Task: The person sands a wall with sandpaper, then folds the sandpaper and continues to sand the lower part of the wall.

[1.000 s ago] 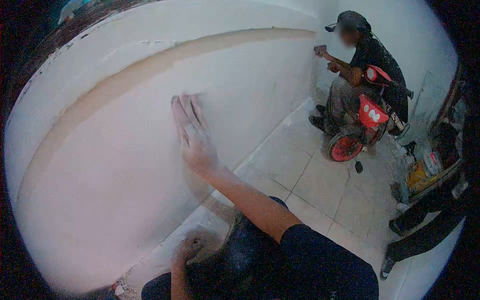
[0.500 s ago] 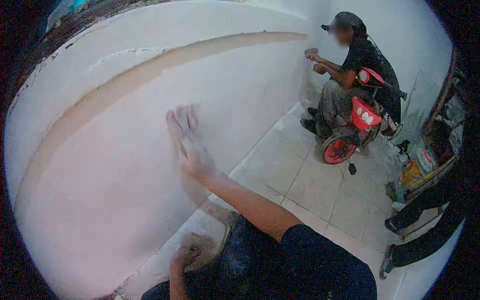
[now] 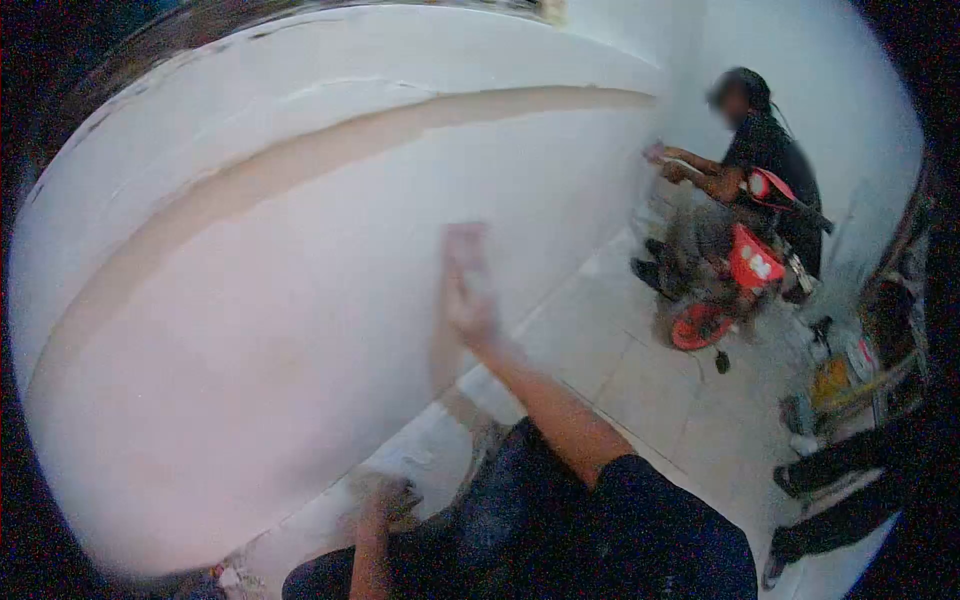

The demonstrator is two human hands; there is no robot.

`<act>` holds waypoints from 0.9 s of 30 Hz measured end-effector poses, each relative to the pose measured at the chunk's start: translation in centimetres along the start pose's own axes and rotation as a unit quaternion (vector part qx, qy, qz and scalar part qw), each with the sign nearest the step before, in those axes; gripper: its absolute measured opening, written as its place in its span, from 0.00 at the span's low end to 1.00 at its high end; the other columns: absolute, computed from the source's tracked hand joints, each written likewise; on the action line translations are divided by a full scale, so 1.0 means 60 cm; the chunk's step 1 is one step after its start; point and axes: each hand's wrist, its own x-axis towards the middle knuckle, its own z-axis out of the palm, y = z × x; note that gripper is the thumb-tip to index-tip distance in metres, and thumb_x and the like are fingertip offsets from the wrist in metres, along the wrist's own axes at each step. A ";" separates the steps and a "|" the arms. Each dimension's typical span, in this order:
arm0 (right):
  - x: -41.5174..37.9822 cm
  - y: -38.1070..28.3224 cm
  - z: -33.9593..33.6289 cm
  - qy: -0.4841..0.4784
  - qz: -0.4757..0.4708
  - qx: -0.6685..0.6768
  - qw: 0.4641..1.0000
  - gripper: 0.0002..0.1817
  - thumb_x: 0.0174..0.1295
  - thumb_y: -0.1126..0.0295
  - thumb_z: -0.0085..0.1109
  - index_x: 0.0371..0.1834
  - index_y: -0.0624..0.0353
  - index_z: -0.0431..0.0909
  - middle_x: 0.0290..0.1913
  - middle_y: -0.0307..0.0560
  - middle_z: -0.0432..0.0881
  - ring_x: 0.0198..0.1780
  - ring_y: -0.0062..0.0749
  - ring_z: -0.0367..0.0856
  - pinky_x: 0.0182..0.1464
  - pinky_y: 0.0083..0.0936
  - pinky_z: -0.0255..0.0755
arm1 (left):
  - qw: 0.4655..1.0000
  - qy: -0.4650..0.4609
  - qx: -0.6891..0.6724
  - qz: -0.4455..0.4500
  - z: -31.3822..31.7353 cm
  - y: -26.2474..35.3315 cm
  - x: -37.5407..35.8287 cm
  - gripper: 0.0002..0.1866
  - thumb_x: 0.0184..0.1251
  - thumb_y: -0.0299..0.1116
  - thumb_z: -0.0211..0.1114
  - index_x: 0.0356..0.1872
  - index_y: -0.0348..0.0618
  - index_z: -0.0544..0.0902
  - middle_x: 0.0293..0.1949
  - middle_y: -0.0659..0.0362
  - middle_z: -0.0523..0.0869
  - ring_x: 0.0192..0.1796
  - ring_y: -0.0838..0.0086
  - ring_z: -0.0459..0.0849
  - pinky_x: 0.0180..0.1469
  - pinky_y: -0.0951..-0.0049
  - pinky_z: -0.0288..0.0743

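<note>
Against the white wall (image 3: pixel 300 270), my right hand (image 3: pixel 472 308) reaches up, blurred by motion. A flat pinkish-brown piece (image 3: pixel 465 240) shows at its fingertips and lies against the wall; the fingers are smeared over it. Low down, my left hand (image 3: pixel 395 498) is beside my leg near the foot of the wall. It is dark and blurred, and I cannot make out its fingers or anything in them.
At the right, a person in dark clothes (image 3: pixel 770 150) crouches behind a small red motorbike (image 3: pixel 755 258), hands at the wall. Another person's dark legs (image 3: pixel 840 465) stand on the tiled floor (image 3: pixel 640 390). A yellow item (image 3: pixel 830 382) is near them.
My right hand has moved right in the view, and the pinkish-brown piece now shows at its fingertips. The camera view has shifted, so the person and motorbike appear lower and farther right.
</note>
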 end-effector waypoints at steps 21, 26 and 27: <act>0.067 -0.073 0.028 0.061 0.236 0.034 0.969 0.30 0.78 0.74 0.46 0.82 0.66 0.61 0.85 0.60 0.58 0.87 0.56 0.46 0.84 0.45 0.46 | 0.998 -0.038 -0.053 -0.016 -0.012 0.043 0.020 0.34 0.73 0.65 0.59 0.63 0.47 0.83 0.64 0.46 0.85 0.66 0.49 0.83 0.69 0.47 0.75; -0.037 -0.020 0.030 -0.034 0.051 -0.041 0.997 0.29 0.79 0.70 0.46 0.81 0.67 0.63 0.82 0.63 0.63 0.87 0.48 0.50 0.84 0.35 0.48 | 0.999 -0.027 -0.011 0.021 0.002 0.032 0.049 0.33 0.73 0.63 0.60 0.64 0.45 0.83 0.63 0.47 0.86 0.65 0.49 0.84 0.68 0.46 0.76; -0.047 -0.001 0.028 -0.022 0.099 -0.022 0.995 0.29 0.78 0.69 0.48 0.81 0.63 0.64 0.82 0.62 0.64 0.88 0.46 0.48 0.84 0.35 0.48 | 0.998 -0.067 0.013 0.016 -0.002 0.030 0.052 0.34 0.73 0.63 0.60 0.65 0.45 0.82 0.64 0.47 0.86 0.66 0.49 0.84 0.68 0.46 0.76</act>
